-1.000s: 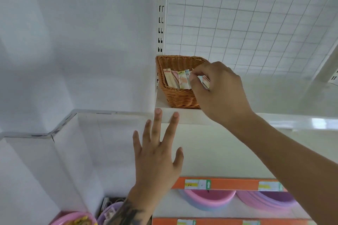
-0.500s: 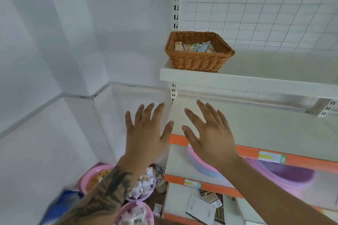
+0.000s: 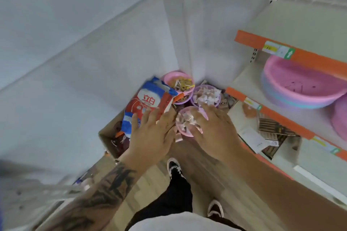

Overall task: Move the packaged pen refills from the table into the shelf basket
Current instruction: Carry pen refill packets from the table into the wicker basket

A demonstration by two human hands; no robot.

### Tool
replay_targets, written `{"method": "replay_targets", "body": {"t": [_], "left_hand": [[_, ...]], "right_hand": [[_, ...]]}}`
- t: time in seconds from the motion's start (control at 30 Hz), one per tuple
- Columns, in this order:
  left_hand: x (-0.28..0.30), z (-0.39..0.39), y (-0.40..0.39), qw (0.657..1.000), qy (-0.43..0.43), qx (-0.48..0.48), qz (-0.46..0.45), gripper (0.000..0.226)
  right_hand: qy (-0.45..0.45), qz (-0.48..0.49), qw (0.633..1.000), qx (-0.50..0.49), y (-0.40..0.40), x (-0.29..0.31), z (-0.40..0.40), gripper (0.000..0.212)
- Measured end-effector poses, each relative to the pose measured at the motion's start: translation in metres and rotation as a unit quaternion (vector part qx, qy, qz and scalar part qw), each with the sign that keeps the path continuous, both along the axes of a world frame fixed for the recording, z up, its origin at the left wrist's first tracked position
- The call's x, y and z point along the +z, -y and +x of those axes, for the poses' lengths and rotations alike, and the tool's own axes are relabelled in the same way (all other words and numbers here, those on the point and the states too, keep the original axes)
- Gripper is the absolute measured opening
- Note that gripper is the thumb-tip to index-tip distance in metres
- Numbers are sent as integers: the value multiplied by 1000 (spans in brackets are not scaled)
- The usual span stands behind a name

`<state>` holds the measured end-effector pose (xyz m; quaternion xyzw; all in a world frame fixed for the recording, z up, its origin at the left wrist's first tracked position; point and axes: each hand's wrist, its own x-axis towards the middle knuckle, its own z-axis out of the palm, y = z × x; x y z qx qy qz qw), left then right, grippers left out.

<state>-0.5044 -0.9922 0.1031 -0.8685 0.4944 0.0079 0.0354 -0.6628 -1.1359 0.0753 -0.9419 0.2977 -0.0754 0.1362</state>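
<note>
I look down at the floor corner. A pink bowl full of small packaged pen refills sits low between my hands. My left hand hovers at its left side with fingers spread and straight, holding nothing. My right hand reaches over the bowl's right side, fingers extended down toward the packets; whether the tips touch them is blurred. The wicker shelf basket is out of view.
Two more bowls of small items stand in the corner. A red and blue bag leans in a cardboard box. Shelves with orange edges and stacked pink basins are at right. My shoes stand on the wooden floor.
The view swung down from the shelf basket to the floor. My right hand left the basket, and both hands dropped to the pink bowl of refills.
</note>
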Motion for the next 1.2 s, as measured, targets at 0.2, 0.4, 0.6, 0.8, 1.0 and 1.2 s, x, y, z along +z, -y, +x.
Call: {"method": "replay_targets", "body": {"t": [0.2, 0.4, 0.6, 0.8, 1.0, 1.2], "left_hand": [[0, -33, -104, 993, -61, 97, -5, 75], [-13, -25, -197, 976, -70, 202, 28, 62], [-14, 2, -315, 961, -59, 269, 3, 62], [-21, 20, -455, 934, -70, 351, 0, 58], [-46, 36, -577, 898, -118, 424, 3, 61], [-57, 52, -655, 863, -162, 479, -12, 62]], "right_hand": [[1, 60, 996, 65, -94, -7, 7, 60], [-10, 122, 987, 100, -176, 4, 23, 63], [-40, 93, 979, 178, -280, 2, 67, 61], [-75, 59, 961, 260, -412, -12, 121, 60], [-114, 27, 931, 347, -525, -22, 164, 65], [-150, -19, 898, 414, -590, -25, 198, 64]]}}
